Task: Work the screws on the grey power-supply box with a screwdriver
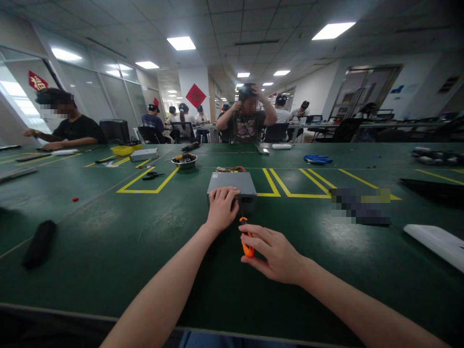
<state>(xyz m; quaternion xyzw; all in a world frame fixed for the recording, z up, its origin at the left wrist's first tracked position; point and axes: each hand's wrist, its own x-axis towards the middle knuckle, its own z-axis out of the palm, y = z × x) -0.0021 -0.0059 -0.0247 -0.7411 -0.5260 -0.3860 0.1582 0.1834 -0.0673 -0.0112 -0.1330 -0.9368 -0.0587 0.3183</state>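
While the left hand point(222, 209) lies palm-down and fairly wide on the near end of a grey metal power supply casing point(232, 186), the head view shows the right hand point(272, 254) in a narrow pinch, holding an orange-handled screwdriver point(246, 244) between thumb and fingers, just off the casing's near face. A thin dark shaft seems to rise from the handle toward that face, though its tip is too small to make out. The casing sits on a green bench mat point(108, 270), between yellow tape outlines point(145, 187), with a bundle of coloured wires point(229, 169) just behind it. The step in hand looks like steadying the casing while bringing the screwdriver to its near end; any turning there would call for the tip to be seated and the grip to close more firmly around the handle. Farther off lie black-handled scissors point(152, 176), a steel bowl of small parts point(184, 161), a yellow tray point(126, 150) and blue gloves point(318, 159), while a co-worker point(246, 116) across the bench raises both hands to their head.
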